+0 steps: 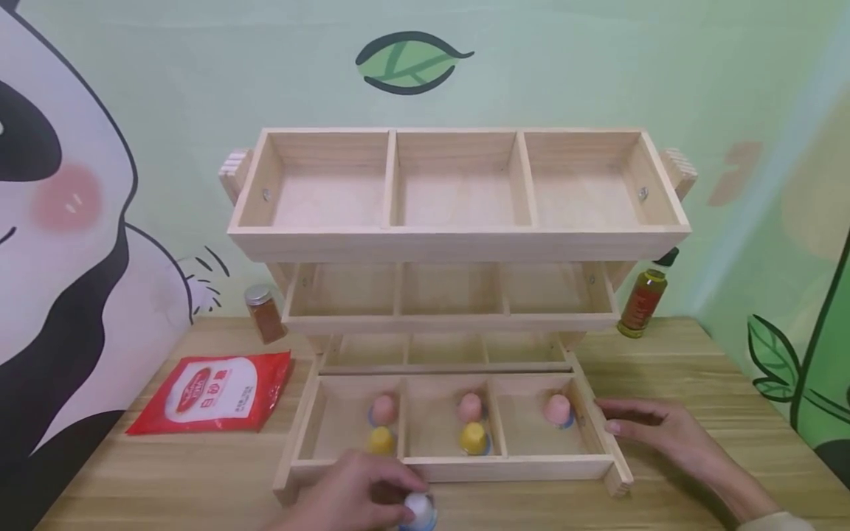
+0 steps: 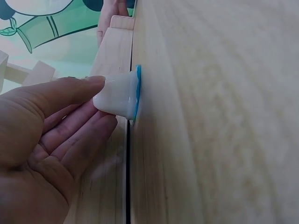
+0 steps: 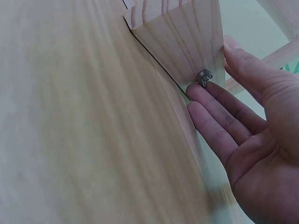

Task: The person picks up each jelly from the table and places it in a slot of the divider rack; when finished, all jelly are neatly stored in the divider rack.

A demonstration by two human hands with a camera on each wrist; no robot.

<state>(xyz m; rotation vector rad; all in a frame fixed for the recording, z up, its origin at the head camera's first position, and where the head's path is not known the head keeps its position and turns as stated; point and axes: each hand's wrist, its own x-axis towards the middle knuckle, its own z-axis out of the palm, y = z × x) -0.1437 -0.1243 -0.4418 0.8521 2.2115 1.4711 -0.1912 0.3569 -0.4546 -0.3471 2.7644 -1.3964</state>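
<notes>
My left hand (image 1: 355, 490) pinches a small white jelly cup (image 1: 420, 509) with a blue lid, in front of the wooden rack's bottom tray (image 1: 511, 470). In the left wrist view, thumb and fingers lie about the white jelly cup (image 2: 117, 94); its lid faces the tabletop. Inside the tray, pink (image 1: 384, 409) and yellow (image 1: 381, 441) cups share the left compartment. The middle one holds another pink (image 1: 470, 406) and yellow cup (image 1: 474, 438); a pink cup (image 1: 558, 410) stands in the right. My right hand (image 3: 252, 135) touches the rack's side, fingers fairly straight beside a bolt (image 3: 204, 76).
Upper tiers of the rack (image 1: 458, 245) rise behind the bottom tray and overhang it. On the left lie a red and white packet (image 1: 212, 393) and a spice jar (image 1: 265, 315). A bottle of oil (image 1: 643, 299) stands behind the rack's right side.
</notes>
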